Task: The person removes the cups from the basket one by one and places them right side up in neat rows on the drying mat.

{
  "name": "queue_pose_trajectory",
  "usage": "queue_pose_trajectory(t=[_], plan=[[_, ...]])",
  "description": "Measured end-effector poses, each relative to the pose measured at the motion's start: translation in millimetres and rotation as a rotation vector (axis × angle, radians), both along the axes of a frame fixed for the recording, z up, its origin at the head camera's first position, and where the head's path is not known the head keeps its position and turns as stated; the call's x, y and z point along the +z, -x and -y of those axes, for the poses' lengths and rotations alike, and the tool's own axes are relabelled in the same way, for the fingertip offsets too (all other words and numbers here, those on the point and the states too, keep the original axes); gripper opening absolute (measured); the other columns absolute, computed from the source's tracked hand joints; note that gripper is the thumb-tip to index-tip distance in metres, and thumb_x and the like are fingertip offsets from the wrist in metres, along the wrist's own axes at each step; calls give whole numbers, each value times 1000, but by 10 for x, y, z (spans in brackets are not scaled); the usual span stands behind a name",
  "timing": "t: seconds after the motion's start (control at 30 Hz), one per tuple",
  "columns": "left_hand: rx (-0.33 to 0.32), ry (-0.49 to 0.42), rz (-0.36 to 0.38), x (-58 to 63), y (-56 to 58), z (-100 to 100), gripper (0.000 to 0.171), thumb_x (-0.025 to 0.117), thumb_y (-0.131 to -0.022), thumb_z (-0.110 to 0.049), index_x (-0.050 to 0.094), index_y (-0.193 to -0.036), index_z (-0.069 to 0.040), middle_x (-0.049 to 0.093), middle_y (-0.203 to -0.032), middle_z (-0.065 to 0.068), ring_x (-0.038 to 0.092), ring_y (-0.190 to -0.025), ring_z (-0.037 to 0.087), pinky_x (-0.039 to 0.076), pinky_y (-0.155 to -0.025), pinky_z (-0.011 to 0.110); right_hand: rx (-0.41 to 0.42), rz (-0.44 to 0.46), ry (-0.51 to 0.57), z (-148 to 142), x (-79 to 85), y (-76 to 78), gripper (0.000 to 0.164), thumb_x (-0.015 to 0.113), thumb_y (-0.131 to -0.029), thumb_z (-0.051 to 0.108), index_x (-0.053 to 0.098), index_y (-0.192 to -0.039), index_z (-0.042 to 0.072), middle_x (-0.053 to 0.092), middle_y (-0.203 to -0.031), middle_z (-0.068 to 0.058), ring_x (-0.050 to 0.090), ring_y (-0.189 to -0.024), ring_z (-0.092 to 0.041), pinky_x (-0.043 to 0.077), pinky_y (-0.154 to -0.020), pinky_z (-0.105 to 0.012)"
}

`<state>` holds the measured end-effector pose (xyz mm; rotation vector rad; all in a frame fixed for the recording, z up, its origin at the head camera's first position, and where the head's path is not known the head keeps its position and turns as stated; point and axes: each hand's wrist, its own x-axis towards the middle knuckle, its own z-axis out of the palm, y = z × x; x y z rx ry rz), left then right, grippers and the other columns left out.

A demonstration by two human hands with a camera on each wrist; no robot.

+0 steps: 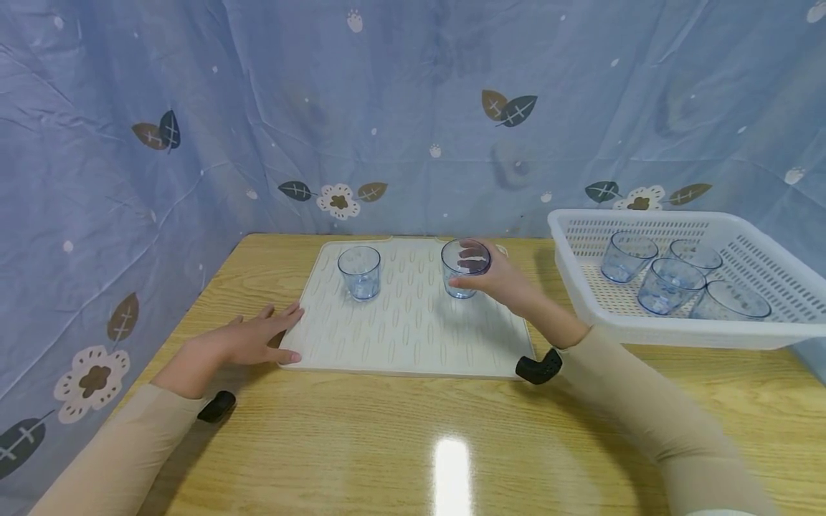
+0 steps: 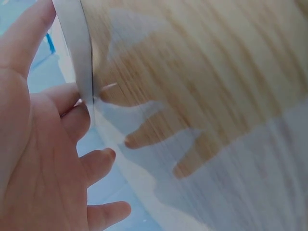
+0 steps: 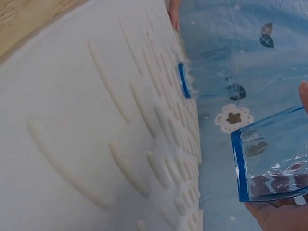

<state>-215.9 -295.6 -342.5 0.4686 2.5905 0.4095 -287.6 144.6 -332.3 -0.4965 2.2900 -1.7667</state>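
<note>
My right hand (image 1: 493, 279) grips a clear bluish drinking glass (image 1: 458, 285), its fingers and thumb wrapped about the side. The right wrist view shows the held glass (image 3: 274, 159) upright with its base a little above the white ridged mat (image 1: 400, 337). A second glass (image 1: 361, 276) stands upright on the mat's left half. At the mat's left edge, my left hand (image 1: 254, 340) lies with its fingers spread and touches the rim. In the left wrist view, the left hand's fingers (image 2: 74, 122) are against the mat's edge (image 2: 79, 53).
A white perforated plastic basket (image 1: 645, 330) stands on the right of the wooden table (image 1: 335, 444), holding several similar glasses (image 1: 671, 287), some tilted. A blue patterned curtain (image 1: 400, 93) hangs behind and on both sides.
</note>
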Motion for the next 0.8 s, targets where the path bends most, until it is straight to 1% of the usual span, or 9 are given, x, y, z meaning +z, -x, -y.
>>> queue_pose_trajectory(t=[0.17, 0.4, 0.6, 0.8], plan=[[7, -4, 7, 1, -5, -14, 104, 66, -94, -60, 13, -165, -5, 6, -170, 21, -3, -149, 57, -3, -103, 84, 17, 39, 35, 107, -50, 22, 80, 77, -92, 6, 30, -157, 2, 38, -155, -21, 41, -143, -36, 40, -113, -51], [8, 27, -13, -18, 15, -6, 104, 65, -94, -62, 15, -165, -5, 8, -169, 22, -1, -148, 58, -1, -103, 85, -19, 46, 33, 230, -112, 74, 82, 79, -91, 9, 33, -158, 5, 40, -153, -20, 46, -139, -34, 42, -111, -48], [8, 23, -5, 5, 10, -18, 104, 65, -94, -61, 14, -165, -4, 8, -169, 23, -2, -148, 58, -1, -103, 85, -36, 58, 46, 326, -148, 94, 85, 80, -91, 8, 30, -159, 4, 37, -155, -22, 43, -141, -34, 41, -112, -48], [5, 28, -8, 5, 9, -25, 104, 65, -94, -61, 15, -165, -4, 9, -168, 23, -1, -148, 59, 0, -103, 85, -37, 81, 49, 400, -219, 127, 85, 80, -90, 10, 31, -159, 6, 36, -156, -20, 41, -143, -33, 40, -113, -47]])
